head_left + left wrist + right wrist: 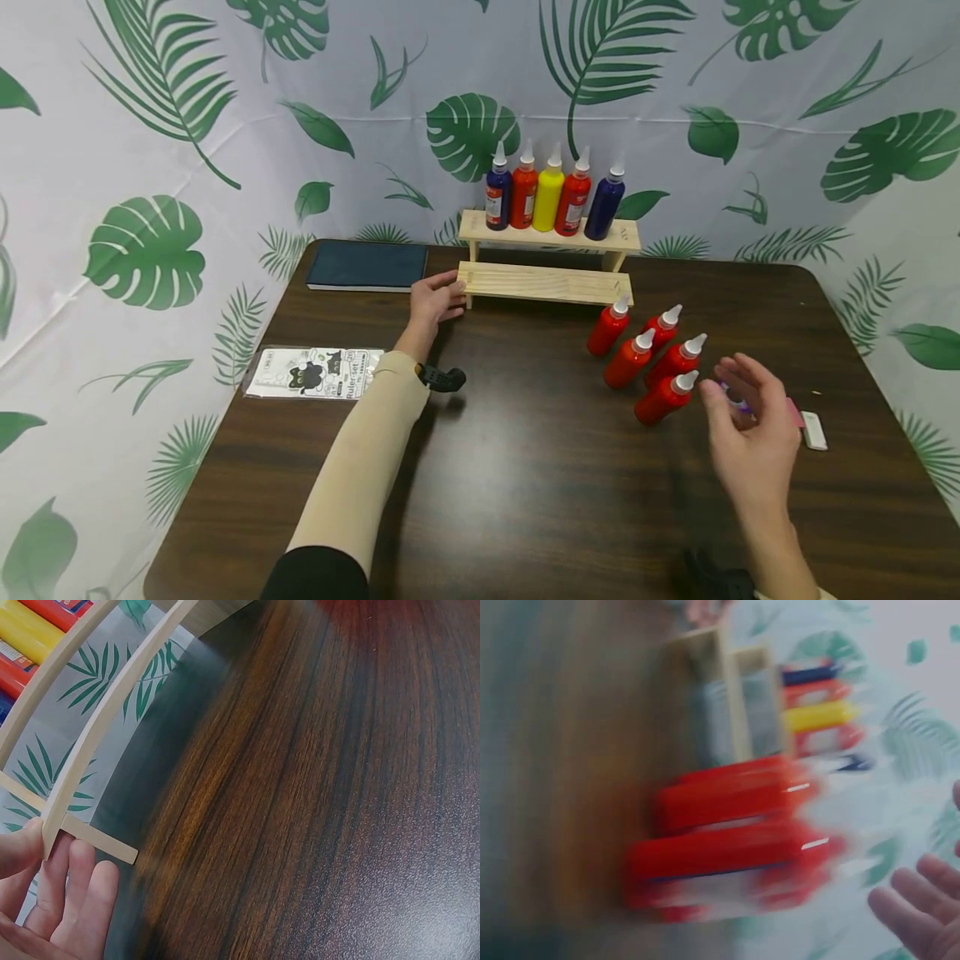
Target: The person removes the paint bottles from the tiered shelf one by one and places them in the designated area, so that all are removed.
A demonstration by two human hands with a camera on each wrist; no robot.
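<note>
A two-tier wooden rack [546, 282] stands near the table's far edge. My left hand [437, 302] grips the left end of its lower tier; in the left wrist view the thumb lies on one side of the board [90, 750] and the fingers on the other. On the upper tier stand blue bottles [604, 204], red bottles [573, 200] and a yellow bottle [548, 200], all with white pointed nozzles. Several red squeeze bottles [627, 360] stand grouped on the table right of the rack. Beside them my right hand [757, 437] hovers with relaxed, parted fingers, holding nothing.
A dark blue notebook [367, 265] lies at the back left, and a packaged ruler set [315, 373] lies left of my left forearm. Right of my right hand is a white eraser-like block [813, 431] beside a small pink item [795, 412]. A leaf-patterned cloth [405, 75] hangs behind the table.
</note>
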